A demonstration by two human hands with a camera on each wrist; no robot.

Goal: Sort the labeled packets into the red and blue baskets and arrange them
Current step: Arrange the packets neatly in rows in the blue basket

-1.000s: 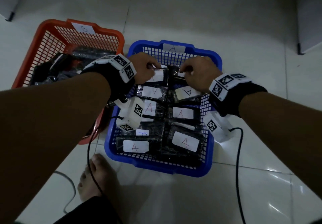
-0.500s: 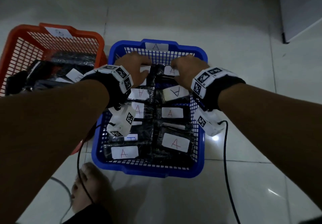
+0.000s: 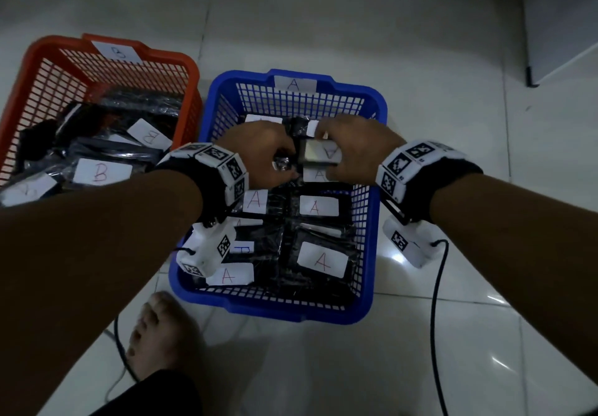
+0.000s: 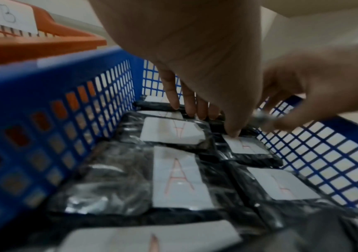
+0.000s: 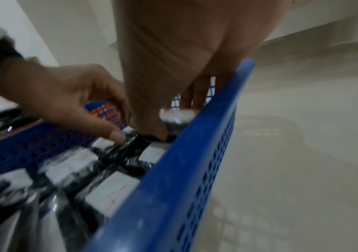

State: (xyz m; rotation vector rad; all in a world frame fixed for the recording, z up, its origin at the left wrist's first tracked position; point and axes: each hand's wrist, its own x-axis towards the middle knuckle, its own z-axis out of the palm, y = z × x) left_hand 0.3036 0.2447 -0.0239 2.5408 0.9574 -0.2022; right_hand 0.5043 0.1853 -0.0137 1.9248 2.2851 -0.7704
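Well off to the left of your fingers sits the red basket (image 3: 191, 69), tagged B on its far rim, with black B-labelled packets (image 3: 103, 172) lying loosely inside it. Just beside it, on the floor (image 3: 420, 351), stands the blue basket (image 3: 375, 208), tagged A, and both of your hands are down in its far half.

Your left hand (image 3: 255, 153) has its fingers (image 4: 172, 95) pointing down onto the packets at the back of the basket; the thumb tip presses the white label of a packet (image 4: 247, 146) below it. In the head view the same hand seems to pinch a bit of crinkled shiny wrap (image 3: 283, 164), though blur keeps you from being sure, so whether those fingers truly grip anything you cannot tell.

Right against it, your right hand (image 3: 356, 150) holds a raised packet (image 3: 318, 155) with an A label, thumb on the near side and fingers curled over the far side, lifted off the layer below. The two hands nearly touch across this packet.

Nearer to you than your fingers, the A-labelled packets (image 3: 318, 205) lie flat in two rough columns, filling the basket floor. One small label (image 3: 244, 249) among them, near the left wall, looks like a B.

Your bare foot (image 3: 161, 334) rests on the floor near the blue basket's near-left corner.
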